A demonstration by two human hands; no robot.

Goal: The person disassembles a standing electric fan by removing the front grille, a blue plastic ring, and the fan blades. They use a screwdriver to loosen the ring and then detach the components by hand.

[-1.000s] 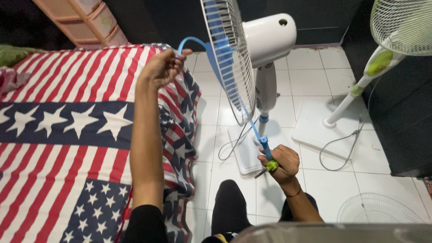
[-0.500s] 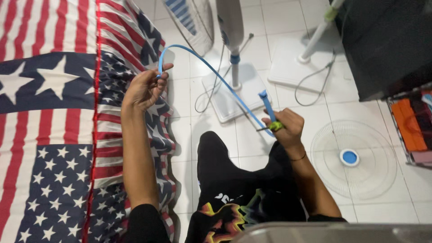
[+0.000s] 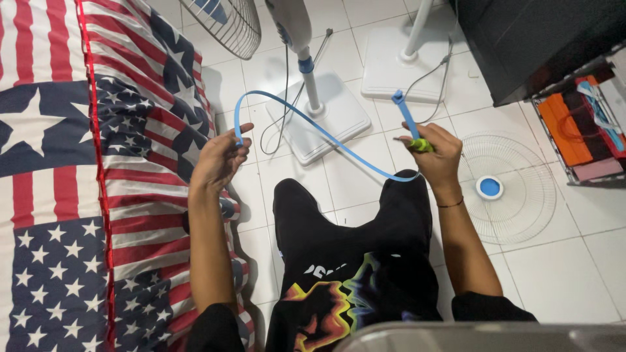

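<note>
A long blue plastic strap point(image 3: 306, 124) curves between my two hands above my black-trousered knees. My left hand point(image 3: 218, 160) pinches one end of the strap beside the striped and starred bed cover point(image 3: 78, 163). My right hand point(image 3: 438, 151) grips the other end, where a blue buckle stands up, together with a small green-handled tool point(image 3: 420, 145). A white standing fan's pole and base point(image 3: 319, 117) stand just beyond the strap.
A detached white fan grille with a blue hub point(image 3: 505, 189) lies on the white tiles at my right. A second fan's base point(image 3: 401, 68) stands behind. A crate of orange and dark items point(image 3: 580, 127) sits at far right by a black cabinet.
The view has tipped down from the fan head to my lap. Both hands came lower and toward me with the strap, which now sags over my knees.
</note>
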